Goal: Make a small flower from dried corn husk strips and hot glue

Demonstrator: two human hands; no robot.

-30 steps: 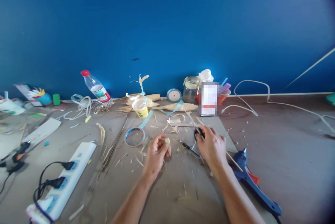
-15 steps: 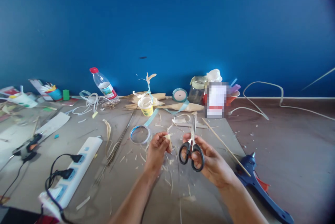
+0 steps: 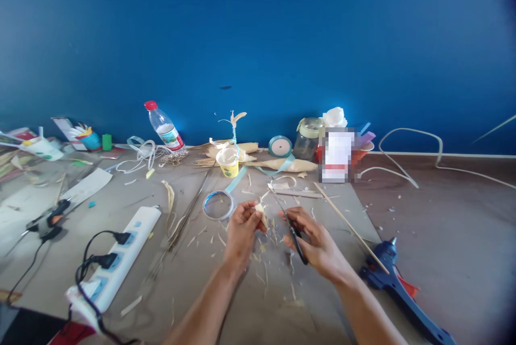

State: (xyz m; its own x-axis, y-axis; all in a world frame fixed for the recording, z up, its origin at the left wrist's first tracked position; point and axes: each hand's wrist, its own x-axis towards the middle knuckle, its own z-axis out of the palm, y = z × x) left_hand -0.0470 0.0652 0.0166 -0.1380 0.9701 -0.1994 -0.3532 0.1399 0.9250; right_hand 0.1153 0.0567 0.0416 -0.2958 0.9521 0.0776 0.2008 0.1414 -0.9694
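Note:
Between the thumb and fingers of my left hand is a small piece of pale dried husk. My right hand grips black-handled scissors, turned edge-on, with the blades pointing up and toward the left. The blades are close to the husk piece but apart from it. Beyond my left hand a roll of tape lies flat. Farther back stands a yellow and white paper cup, holding a stem wrapped in light blue with pale husk leaves on top.
A blue glue gun and thin stick lie at right. At left are a white power strip with black plugs and another glue gun. A plastic bottle, ribbon spool and jar stand along the blue wall. Husk scraps litter the table.
My right hand has lifted the scissors off the table and turned them toward my left hand. The left hand keeps its hold on the husk piece. The view has shifted slightly left.

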